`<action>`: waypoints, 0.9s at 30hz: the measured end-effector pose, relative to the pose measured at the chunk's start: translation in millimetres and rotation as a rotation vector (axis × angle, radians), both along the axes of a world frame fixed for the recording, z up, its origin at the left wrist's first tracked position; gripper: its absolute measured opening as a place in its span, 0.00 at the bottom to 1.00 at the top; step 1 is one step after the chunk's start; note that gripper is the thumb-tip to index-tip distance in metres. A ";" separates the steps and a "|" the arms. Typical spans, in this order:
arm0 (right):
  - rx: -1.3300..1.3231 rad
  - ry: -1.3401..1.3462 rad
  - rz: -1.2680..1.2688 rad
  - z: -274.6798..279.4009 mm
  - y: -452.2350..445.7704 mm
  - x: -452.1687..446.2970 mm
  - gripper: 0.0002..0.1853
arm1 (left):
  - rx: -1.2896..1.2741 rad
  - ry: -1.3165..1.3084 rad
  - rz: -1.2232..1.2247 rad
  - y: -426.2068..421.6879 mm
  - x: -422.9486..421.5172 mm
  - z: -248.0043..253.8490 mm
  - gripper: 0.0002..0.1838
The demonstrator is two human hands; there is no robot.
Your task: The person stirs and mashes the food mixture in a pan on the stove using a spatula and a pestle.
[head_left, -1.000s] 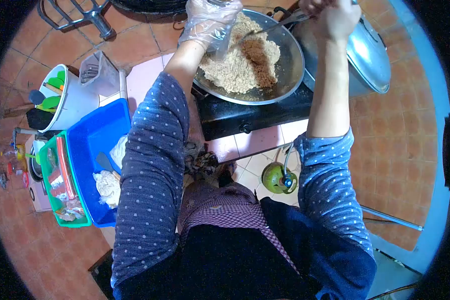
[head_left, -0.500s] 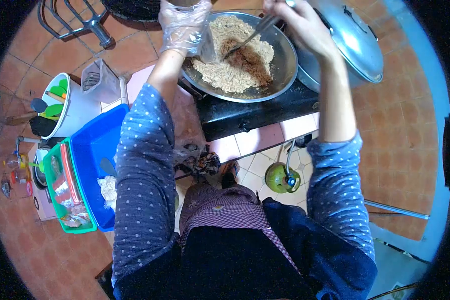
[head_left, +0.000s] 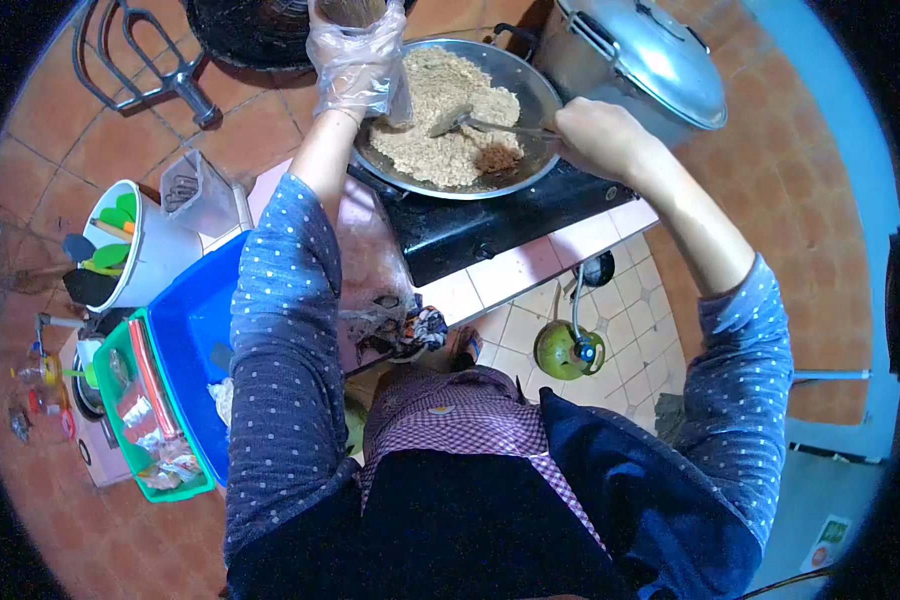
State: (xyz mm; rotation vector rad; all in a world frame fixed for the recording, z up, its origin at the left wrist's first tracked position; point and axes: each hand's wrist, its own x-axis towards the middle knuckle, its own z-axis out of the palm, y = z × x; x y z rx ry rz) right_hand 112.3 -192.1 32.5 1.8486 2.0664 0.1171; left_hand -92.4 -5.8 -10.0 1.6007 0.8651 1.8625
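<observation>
My right hand (head_left: pixel 602 140) is closed around the handle of a metal spoon (head_left: pixel 452 121). The spoon's bowl rests in a pale, crumbly mixture (head_left: pixel 440 80) inside a wide metal pan (head_left: pixel 545 105). A small reddish-brown patch (head_left: pixel 498 159) shows near the pan's front right. At the pan's left edge is my left hand (head_left: pixel 358 70), in a clear plastic glove, its fingers curled round something brownish at the top of the view that I cannot make out. Beneath the pan is a black stove (head_left: pixel 470 235).
A lidded metal pot (head_left: pixel 660 60) stands right of the pan, and a dark round pan (head_left: pixel 245 35) lies behind. On the left are a utensil bucket (head_left: pixel 150 250), a blue tray (head_left: pixel 195 310) and a green basket (head_left: pixel 135 400). A green gas cylinder (head_left: pixel 560 350) stands below.
My right hand has come down and to the right, laying the spoon lower across the pan. The reddish-brown patch has shrunk, with pale mixture where it lay. My left hand stays near the rim.
</observation>
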 end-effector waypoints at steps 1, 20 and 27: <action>0.002 0.000 -0.012 8.0 -8.4 -2.6 0.12 | 0.065 -0.016 -0.004 2.3 3.4 -1.9 0.34; 0.093 0.516 -0.187 -23.3 -55.5 -39.7 0.09 | 0.122 0.101 0.117 46.6 16.6 -35.3 0.40; 0.325 0.424 -0.197 -115.6 -34.7 -44.1 0.11 | 0.087 0.141 -0.028 37.4 10.9 -31.0 0.32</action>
